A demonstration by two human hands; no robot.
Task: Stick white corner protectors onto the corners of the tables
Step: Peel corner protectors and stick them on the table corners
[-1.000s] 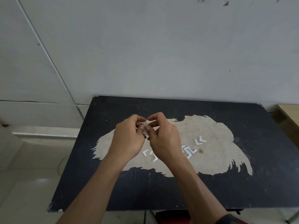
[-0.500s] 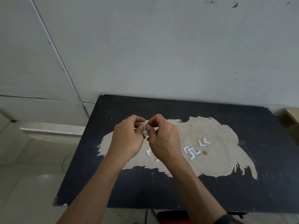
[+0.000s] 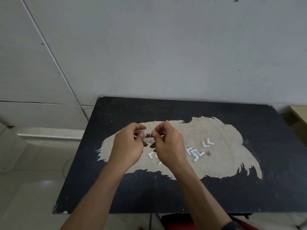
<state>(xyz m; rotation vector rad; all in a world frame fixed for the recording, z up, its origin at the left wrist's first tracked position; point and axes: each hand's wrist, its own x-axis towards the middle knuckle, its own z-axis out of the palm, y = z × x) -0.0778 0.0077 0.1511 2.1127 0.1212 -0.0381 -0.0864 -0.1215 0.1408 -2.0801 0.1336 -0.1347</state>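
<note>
The scene was lit softly and evenly, rather dimly, and no hard shadows were cast. A pale gleam was reflected on the floor (image 3: 45, 182) at the left. The tabletop (image 3: 166, 196) edges were bowed by wide-angle distortion. The left hand (image 3: 127, 146) and right hand (image 3: 169, 146) were rendered slightly soft at the fingertips (image 3: 154, 133).

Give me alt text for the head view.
The left hand and right hand pinch one small white corner protector between them above a worn black table. More loose protectors lie on its bare tan patch near the hands.
</note>
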